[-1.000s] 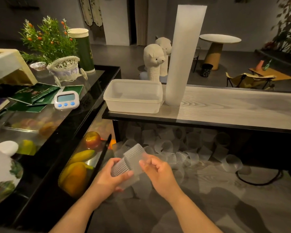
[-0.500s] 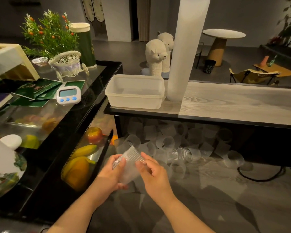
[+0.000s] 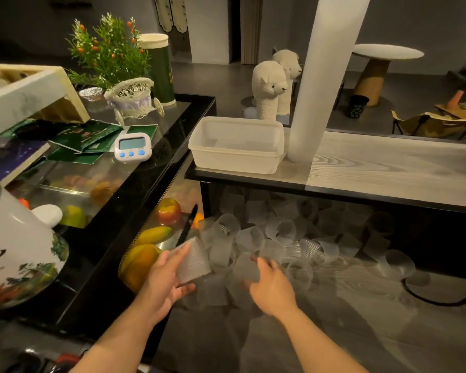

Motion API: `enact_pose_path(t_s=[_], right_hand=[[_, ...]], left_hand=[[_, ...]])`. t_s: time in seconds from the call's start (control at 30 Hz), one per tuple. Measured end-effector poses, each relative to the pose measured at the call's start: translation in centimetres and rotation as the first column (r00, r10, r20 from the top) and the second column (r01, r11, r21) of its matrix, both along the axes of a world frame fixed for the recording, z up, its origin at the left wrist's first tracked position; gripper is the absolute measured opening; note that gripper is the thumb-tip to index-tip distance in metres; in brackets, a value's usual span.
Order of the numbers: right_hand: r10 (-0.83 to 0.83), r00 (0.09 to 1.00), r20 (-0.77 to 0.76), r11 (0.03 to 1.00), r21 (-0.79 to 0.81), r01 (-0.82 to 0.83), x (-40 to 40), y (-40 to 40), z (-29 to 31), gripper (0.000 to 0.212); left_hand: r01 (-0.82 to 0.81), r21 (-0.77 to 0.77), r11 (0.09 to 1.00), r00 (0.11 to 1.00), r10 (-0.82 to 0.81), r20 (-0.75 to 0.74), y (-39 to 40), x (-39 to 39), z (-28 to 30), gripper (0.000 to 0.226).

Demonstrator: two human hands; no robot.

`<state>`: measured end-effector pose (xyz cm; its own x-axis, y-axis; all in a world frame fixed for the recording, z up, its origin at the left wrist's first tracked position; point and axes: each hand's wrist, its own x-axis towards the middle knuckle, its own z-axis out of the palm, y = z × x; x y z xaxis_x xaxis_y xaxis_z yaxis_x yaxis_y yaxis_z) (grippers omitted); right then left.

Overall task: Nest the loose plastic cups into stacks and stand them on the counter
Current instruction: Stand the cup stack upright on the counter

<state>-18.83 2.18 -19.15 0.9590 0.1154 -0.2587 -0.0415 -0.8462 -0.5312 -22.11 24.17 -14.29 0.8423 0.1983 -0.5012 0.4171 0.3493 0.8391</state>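
Left hand (image 3: 163, 278) holds a short nested stack of ribbed cups (image 3: 193, 261), fingers (image 3: 182, 254) and thumb curled round its sides; the stack is tilted, held above the lower worktop (image 3: 334, 319) at its left edge. Right hand (image 3: 272, 285) is over the pile of loose clear cups (image 3: 280, 238), fingers spread and loosely bent, blurred; no cup is plainly in its grip, and whether it touches one I cannot tell.

The loose cups lie on their sides and at odd angles across the lower worktop, running back under the raised wooden shelf (image 3: 374, 168). On that shelf stands a tall white stack of cups (image 3: 323, 76), upright, just beside an empty translucent rectangular tub (image 3: 237, 145).

To the left, a black glass-topped display case (image 3: 145, 181) carries a white digital timer (image 3: 131, 147), green packets (image 3: 86, 138), a small wicker cart (image 3: 132, 99) and a potted plant with orange berries (image 3: 105, 49). Fruit (image 3: 168, 211) shows under the glass. A black cable (image 3: 436, 297) lies on the lower worktop at right.
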Motion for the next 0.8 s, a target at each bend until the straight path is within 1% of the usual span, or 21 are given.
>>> enact_pose_path(t_s=[0.03,0.07,0.1,0.13,0.2,0.27,0.33,0.37,0.4,0.43,0.47,0.5,0.53,0.57,0.6,0.67,0.7,0.73,0.77,0.8], right_hand=[[0.066,0.996,-0.064,0.993,-0.094,-0.072,0.0,0.0,-1.2,0.07],[0.113,0.987,-0.112,0.982,-0.137,-0.128,0.0,0.2,-2.1,0.077],[0.156,0.98,-0.126,0.971,-0.161,-0.175,-0.1,0.5,-3.0,0.078],[0.183,0.976,-0.12,0.961,-0.188,-0.203,0.0,0.9,-3.7,0.074],[0.158,0.983,-0.095,0.963,-0.205,-0.175,0.5,1.4,-4.6,0.063],[0.127,0.988,-0.087,0.971,-0.193,-0.141,0.9,1.3,-4.9,0.05],[0.187,0.98,-0.068,0.962,-0.19,-0.197,0.6,1.1,-4.8,0.042],[0.184,0.983,-0.024,0.972,-0.143,-0.186,0.5,0.9,-4.8,0.043],[0.108,0.993,0.049,0.994,-0.022,-0.107,0.3,0.6,-4.6,0.042],[-0.014,0.995,0.101,0.988,0.154,-0.002,0.0,0.3,-3.9,0.035],[-0.134,0.982,0.136,0.929,0.362,0.077,-0.1,0.1,-3.3,0.029],[-0.198,0.971,0.133,0.833,0.546,0.094,-0.3,0.1,-2.5,0.029],[-0.197,0.975,0.104,0.731,0.678,0.076,-0.4,0.2,-1.8,0.029],[-0.152,0.986,0.072,0.671,0.74,0.05,-0.6,0.5,-0.7,0.029],[-0.086,0.995,0.046,0.665,0.747,0.023,-0.8,0.9,-0.3,0.029],[0.039,0.999,0.028,0.775,0.63,-0.048,-1.1,1.7,0.4,0.027],[0.073,0.997,0.025,0.828,0.555,-0.075,-1.1,2.0,0.4,0.025],[0.094,0.995,0.034,0.86,0.501,-0.099,-1.0,2.2,0.4,0.022],[0.128,0.991,0.031,0.884,0.45,-0.128,-0.8,2.3,0.4,0.023],[0.168,0.985,0.04,0.898,0.405,-0.17,-0.7,2.5,0.8,0.035]], left_hand=[[-0.009,0.006,1.0,1.0,0.009,-0.01,0.2,-0.1,-0.1,0.058],[-0.016,0.009,1.0,1.0,0.016,-0.02,0.4,-0.2,-0.3,0.053],[-0.022,0.01,1.0,0.999,0.022,-0.032,0.4,-0.3,-0.4,0.048],[-0.023,0.009,1.0,0.999,0.023,-0.045,0.5,-0.4,-0.6,0.043],[-0.007,0.008,1.0,0.997,0.007,-0.076,0.4,-0.5,-0.9,0.037],[0.008,0.028,1.0,0.995,-0.005,-0.1,0.3,-0.6,-1.1,0.037],[0.003,0.05,0.999,0.992,0.003,-0.126,0.4,-0.7,-1.6,0.04],[-0.003,0.062,0.998,0.991,0.011,-0.137,0.4,-0.7,-1.8,0.04],[-0.007,0.069,0.998,0.989,0.017,-0.15,0.4,-0.7,-1.9,0.04],[-0.005,0.073,0.997,0.986,0.017,-0.166,0.5,-0.8,-2.2,0.042],[0.005,0.072,0.997,0.984,0.008,-0.179,0.4,-0.8,-2.3,0.044],[0.021,0.066,0.998,0.982,-0.009,-0.19,0.1,-0.8,-2.4,0.046],[0.042,0.055,0.998,0.98,-0.03,-0.196,-0.2,-0.7,-2.4,0.047],[0.064,0.039,0.997,0.979,-0.055,-0.197,-0.6,-0.6,-2.4,0.048],[0.086,0.025,0.996,0.978,-0.08,-0.194,-1.1,-0.5,-2.4,0.049],[0.12,0.012,0.993,0.977,-0.116,-0.181,-2.0,-0.1,-2.0,0.055],[0.124,0.01,0.992,0.978,-0.12,-0.169,-2.3,0.1,-1.8,0.059],[0.125,0.002,0.992,0.98,-0.123,-0.157,-2.4,0.3,-1.6,0.064],[0.135,-0.019,0.991,0.98,-0.137,-0.145,-2.5,0.6,-1.5,0.066],[0.16,-0.054,0.986,0.978,-0.165,-0.126,-2.6,0.8,-1.4,0.065]])
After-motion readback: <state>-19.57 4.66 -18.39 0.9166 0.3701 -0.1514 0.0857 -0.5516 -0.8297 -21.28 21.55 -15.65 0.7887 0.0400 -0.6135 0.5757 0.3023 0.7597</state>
